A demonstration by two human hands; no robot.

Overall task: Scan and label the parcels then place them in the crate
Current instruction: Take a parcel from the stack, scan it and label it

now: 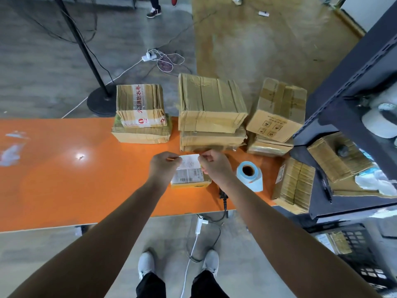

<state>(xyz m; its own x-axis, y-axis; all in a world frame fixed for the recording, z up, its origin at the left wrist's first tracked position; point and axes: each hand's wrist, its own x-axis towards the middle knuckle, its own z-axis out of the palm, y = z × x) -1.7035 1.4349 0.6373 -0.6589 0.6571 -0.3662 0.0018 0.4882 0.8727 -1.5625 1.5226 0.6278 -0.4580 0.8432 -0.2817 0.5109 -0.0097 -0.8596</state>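
A white label (pixel 190 161) is stretched between both hands above the orange table (pixel 64 179). My left hand (pixel 164 165) pinches its left edge and my right hand (pixel 213 166) pinches its right edge. Right under the label lies a small flat parcel (pixel 190 178) with printed barcodes on its top. A blue-backed label roll (pixel 250 175) stands just right of my right hand. The black crate (pixel 363 263) sits on the floor at the lower right with one parcel inside. A dark scanner (pixel 223 195) is partly hidden under my right forearm.
Stacks of taped cardboard parcels stand along the table's far edge: left (pixel 140 112), middle (pixel 211 112), right (pixel 277 117). Another parcel (pixel 294 186) leans at the table's right end. A dark metal shelf (pixel 352 87) rises on the right. Cables trail on the floor.
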